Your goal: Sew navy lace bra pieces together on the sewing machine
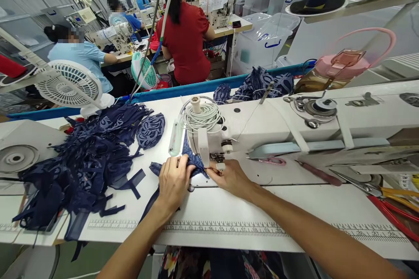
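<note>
A white sewing machine [262,124] stands across the table, its needle area lit. Under its head lies a navy patterned fabric piece [193,161], with a strip of it trailing toward the table's front. My left hand [173,181] presses on this piece just left of the needle, fingers curled down onto it. On the other side of the needle, my right hand [231,177] pinches the edge of the same fabric between thumb and fingers. The fingertips partly hide the cloth. To the left spreads a heap of navy fabric pieces [98,152], with a patterned cup [150,130] at its edge.
Orange- and red-handled scissors [369,189], an awl-like tool [321,173] and tweezers [271,160] lie right of the needle. A white fan [70,83] stands at the left. Behind are a pink-lidded jug [340,67], more patterned pieces [258,83] and co-workers at machines.
</note>
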`<state>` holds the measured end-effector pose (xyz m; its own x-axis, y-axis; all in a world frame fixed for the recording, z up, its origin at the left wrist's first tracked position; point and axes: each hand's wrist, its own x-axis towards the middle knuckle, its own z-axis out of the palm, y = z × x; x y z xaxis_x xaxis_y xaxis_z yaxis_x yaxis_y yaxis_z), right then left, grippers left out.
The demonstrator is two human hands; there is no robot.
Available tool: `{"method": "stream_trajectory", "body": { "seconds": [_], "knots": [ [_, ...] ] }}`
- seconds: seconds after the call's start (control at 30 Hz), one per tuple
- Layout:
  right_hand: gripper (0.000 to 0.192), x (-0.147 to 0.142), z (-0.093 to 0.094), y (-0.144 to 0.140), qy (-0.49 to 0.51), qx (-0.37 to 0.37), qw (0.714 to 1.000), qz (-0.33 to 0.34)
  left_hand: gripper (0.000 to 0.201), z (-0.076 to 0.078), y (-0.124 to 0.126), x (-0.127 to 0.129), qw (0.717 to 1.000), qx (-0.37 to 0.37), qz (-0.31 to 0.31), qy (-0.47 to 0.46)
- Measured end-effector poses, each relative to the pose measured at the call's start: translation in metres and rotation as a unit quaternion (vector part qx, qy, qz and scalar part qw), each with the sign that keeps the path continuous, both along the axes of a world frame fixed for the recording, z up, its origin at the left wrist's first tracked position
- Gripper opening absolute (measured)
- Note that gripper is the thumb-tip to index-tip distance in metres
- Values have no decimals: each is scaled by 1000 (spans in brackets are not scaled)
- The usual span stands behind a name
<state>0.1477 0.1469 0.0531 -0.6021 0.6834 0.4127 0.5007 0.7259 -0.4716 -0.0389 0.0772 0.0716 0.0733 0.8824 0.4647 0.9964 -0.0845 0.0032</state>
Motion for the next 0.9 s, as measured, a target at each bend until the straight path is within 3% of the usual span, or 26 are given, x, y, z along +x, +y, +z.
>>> {"method": "stream_trajectory", "body": {
  "seconds": [0.1,0.2,0.27,0.4,0.63,0.9],
  "knots": [
    [23,1,1,0,0,-4,1000,4,38,3,0,9,996,8,-68,-55],
    [23,6,4,1,-6,-2,1000,16,15,0,0,17,990,11,-123,-72],
    [22,13,7,1,-21,28,999,30,16,-2,0,18,987,-11,-143,-78],
    [22,25,12,-3,-80,108,988,82,17,-4,2,8,979,-58,-144,-132],
    [24,26,6,-19,-117,101,981,119,34,-4,5,-5,972,-73,-201,-99],
    [28,30,8,-9,-119,106,983,93,23,-4,8,-1,969,-57,-190,-144]
  ]
}}
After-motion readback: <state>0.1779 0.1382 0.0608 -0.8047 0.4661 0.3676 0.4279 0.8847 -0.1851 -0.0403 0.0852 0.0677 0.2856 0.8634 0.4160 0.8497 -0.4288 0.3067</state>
